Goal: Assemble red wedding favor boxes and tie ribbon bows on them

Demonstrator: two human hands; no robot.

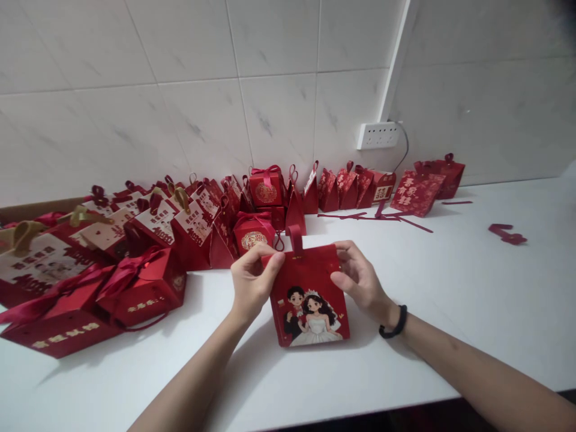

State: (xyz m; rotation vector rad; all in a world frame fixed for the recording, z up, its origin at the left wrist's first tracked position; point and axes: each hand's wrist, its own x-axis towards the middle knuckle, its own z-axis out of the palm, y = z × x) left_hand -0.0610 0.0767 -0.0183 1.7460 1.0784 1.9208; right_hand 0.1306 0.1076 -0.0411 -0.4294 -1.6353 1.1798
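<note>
Red printed box (310, 294) held loop-up over white table (459, 270), toward six o'clock in view. Upper left edge pinched by left hand (254, 279), thumb against fingers; right edge gripped likewise by right hand (364, 285). Ribbon-tied boxes (157, 279) grouped at nine o'clock from it.

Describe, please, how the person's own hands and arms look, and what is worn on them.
The left hand and right hand wear no gloves, and no sleeve shows on either side. A thick black band circles the right wrist; the left wrist shows nothing worn.
</note>
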